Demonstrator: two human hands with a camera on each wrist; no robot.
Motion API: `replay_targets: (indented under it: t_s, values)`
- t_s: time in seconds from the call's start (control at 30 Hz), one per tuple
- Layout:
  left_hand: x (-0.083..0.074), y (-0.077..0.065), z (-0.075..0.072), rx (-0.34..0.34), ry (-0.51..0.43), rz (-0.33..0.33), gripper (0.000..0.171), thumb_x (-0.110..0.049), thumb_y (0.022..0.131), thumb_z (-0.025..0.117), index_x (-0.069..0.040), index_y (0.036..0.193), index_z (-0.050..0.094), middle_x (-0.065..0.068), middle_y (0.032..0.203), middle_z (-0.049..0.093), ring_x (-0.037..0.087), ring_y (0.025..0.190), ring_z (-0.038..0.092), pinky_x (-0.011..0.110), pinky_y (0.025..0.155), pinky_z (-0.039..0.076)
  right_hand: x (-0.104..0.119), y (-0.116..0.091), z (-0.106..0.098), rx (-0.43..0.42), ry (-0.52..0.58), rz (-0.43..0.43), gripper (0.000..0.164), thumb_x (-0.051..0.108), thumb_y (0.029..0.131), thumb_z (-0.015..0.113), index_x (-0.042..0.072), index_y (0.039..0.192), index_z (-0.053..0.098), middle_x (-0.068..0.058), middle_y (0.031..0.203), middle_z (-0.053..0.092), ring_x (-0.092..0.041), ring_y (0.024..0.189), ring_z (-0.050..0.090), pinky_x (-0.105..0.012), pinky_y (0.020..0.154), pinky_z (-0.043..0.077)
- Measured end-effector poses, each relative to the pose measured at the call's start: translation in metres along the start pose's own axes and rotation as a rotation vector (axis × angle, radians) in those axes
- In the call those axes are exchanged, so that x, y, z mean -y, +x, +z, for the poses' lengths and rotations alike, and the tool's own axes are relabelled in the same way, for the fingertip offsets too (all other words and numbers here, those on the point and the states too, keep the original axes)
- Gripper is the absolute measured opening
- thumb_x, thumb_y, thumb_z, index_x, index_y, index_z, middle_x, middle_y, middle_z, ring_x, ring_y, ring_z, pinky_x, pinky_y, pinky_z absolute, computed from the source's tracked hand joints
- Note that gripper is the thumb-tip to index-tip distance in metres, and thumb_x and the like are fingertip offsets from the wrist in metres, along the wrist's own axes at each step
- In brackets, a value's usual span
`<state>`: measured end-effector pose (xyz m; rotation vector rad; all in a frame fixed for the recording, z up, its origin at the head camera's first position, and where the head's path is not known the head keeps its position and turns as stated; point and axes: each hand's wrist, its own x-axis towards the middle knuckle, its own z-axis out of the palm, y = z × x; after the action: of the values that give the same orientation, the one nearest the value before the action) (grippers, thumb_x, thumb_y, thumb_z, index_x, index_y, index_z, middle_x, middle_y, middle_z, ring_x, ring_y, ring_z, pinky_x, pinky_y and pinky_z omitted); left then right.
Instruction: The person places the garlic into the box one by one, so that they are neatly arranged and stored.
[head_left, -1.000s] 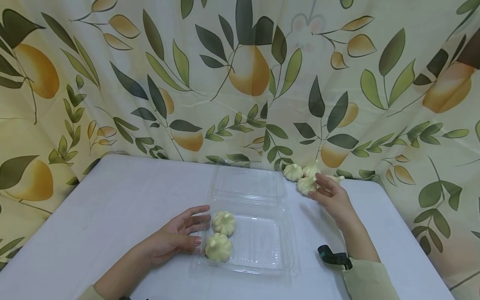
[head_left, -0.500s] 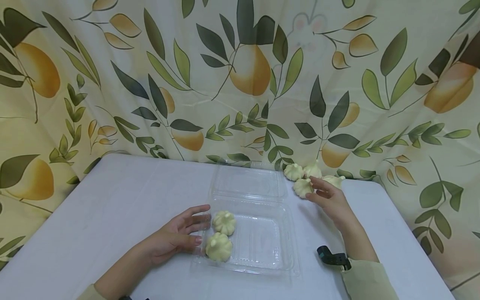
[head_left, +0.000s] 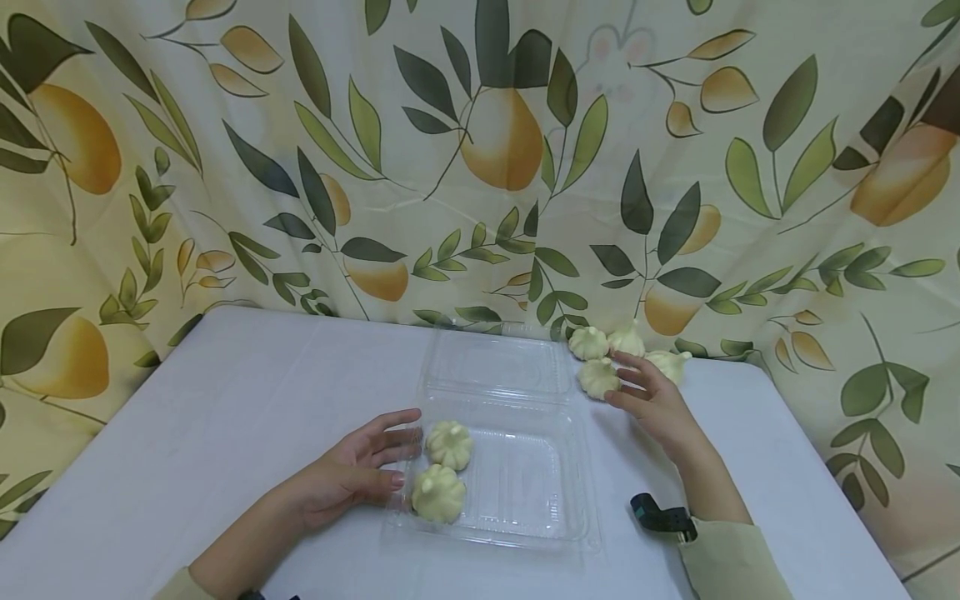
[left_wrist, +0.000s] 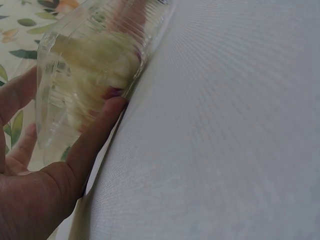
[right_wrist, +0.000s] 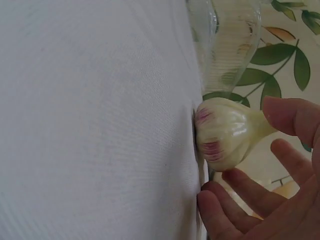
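Note:
A clear plastic clamshell container (head_left: pixel 517 475) lies open on the table, with two garlic bulbs (head_left: pixel 438 493) along its left side. My left hand (head_left: pixel 348 471) rests against its left wall, fingers spread and fairly straight; the left wrist view shows the thumb (left_wrist: pixel 97 132) touching the wall. At the back right, a garlic bulb (head_left: pixel 597 379) stands upright on the table, and my right hand (head_left: pixel 652 404) is at its right side. In the right wrist view, the fingers touch this garlic bulb (right_wrist: pixel 225 134) low down, with the thumb (right_wrist: pixel 290 115) by its stem.
Behind the right hand sit several more garlic bulbs (head_left: pixel 588 342) at the table's back edge. The container's lid (head_left: pixel 495 362) lies folded back toward the patterned curtain (head_left: pixel 480 167). A white cloth covers the table (head_left: pixel 247 400).
The right hand has moved left and slightly toward me, and the garlic bulb at its fingers has slid left along the table, away from the others. The left hand stays in place.

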<state>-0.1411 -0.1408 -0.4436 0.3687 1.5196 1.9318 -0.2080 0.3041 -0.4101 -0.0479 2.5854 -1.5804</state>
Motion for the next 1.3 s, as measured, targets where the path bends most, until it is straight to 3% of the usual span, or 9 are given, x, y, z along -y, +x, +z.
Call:
replay_targets:
  t_s: [0.1, 0.27, 0.43, 0.57, 0.7, 0.97, 1.3]
  values:
    - [0.0, 0.0, 0.0, -0.001, 0.001, -0.002, 0.085, 0.0, 0.088, 0.067, -0.015, 0.158, 0.022, 0.02, 0.163, 0.018, 0.036, 0.148, 0.025, 0.045, 0.094, 0.053, -0.001, 0.0, 0.0, 0.007, -0.002, 0.009, 0.075, 0.016, 0.095, 0.067, 0.014, 0.158, 0.026, -0.029, 0.157, 0.029, -0.051, 0.139, 0.036, -0.065, 0.11, 0.032]
    - [-0.001, 0.0, 0.001, -0.003, -0.001, -0.005, 0.084, 0.0, 0.089, 0.067, -0.015, 0.158, 0.022, 0.02, 0.163, 0.019, 0.036, 0.148, 0.026, 0.046, 0.094, 0.054, 0.0, 0.0, 0.002, 0.023, -0.063, 0.016, 0.068, 0.018, 0.095, 0.068, 0.011, 0.155, 0.036, -0.021, 0.161, 0.025, -0.05, 0.139, 0.037, -0.063, 0.109, 0.035]
    - [-0.001, -0.001, 0.001, 0.003, -0.001, 0.001, 0.084, 0.001, 0.089, 0.066, -0.015, 0.158, 0.022, 0.02, 0.163, 0.019, 0.036, 0.148, 0.026, 0.047, 0.094, 0.054, 0.001, 0.0, 0.005, 0.014, -0.069, -0.014, 0.057, 0.016, 0.093, 0.07, 0.004, 0.145, 0.048, -0.023, 0.153, 0.039, -0.049, 0.137, 0.041, -0.061, 0.105, 0.041]
    - [-0.001, -0.001, 0.001, 0.007, 0.001, 0.007, 0.084, 0.001, 0.089, 0.066, -0.015, 0.158, 0.022, 0.021, 0.163, 0.018, 0.037, 0.148, 0.025, 0.047, 0.094, 0.054, 0.002, -0.001, 0.007, 0.011, -0.085, -0.043, 0.048, 0.015, 0.091, 0.072, 0.0, 0.133, 0.054, -0.023, 0.138, 0.053, -0.043, 0.129, 0.05, -0.047, 0.097, 0.049]
    - [-0.001, -0.001, 0.001, 0.01, 0.005, 0.011, 0.084, 0.001, 0.089, 0.066, -0.014, 0.158, 0.021, 0.021, 0.162, 0.018, 0.037, 0.148, 0.025, 0.046, 0.093, 0.054, 0.003, 0.0, 0.009, 0.036, -0.114, -0.054, 0.044, 0.015, 0.09, 0.074, -0.001, 0.126, 0.056, -0.019, 0.128, 0.059, -0.036, 0.121, 0.056, -0.033, 0.09, 0.049]
    - [-0.001, -0.001, 0.0, 0.007, 0.013, 0.009, 0.085, 0.001, 0.089, 0.067, -0.014, 0.158, 0.021, 0.021, 0.162, 0.018, 0.038, 0.148, 0.025, 0.045, 0.093, 0.054, 0.001, -0.001, 0.009, 0.094, -0.146, -0.033, 0.056, 0.017, 0.088, 0.075, 0.005, 0.139, 0.054, -0.02, 0.139, 0.054, -0.039, 0.124, 0.054, -0.044, 0.095, 0.047]
    - [0.0, -0.001, 0.0, 0.016, 0.005, 0.017, 0.085, 0.001, 0.089, 0.066, -0.014, 0.159, 0.02, 0.021, 0.162, 0.018, 0.038, 0.149, 0.023, 0.047, 0.094, 0.053, 0.0, 0.0, 0.012, 0.104, -0.171, -0.04, 0.049, 0.02, 0.086, 0.078, 0.011, 0.131, 0.062, -0.014, 0.132, 0.057, -0.03, 0.11, 0.058, -0.034, 0.084, 0.048]
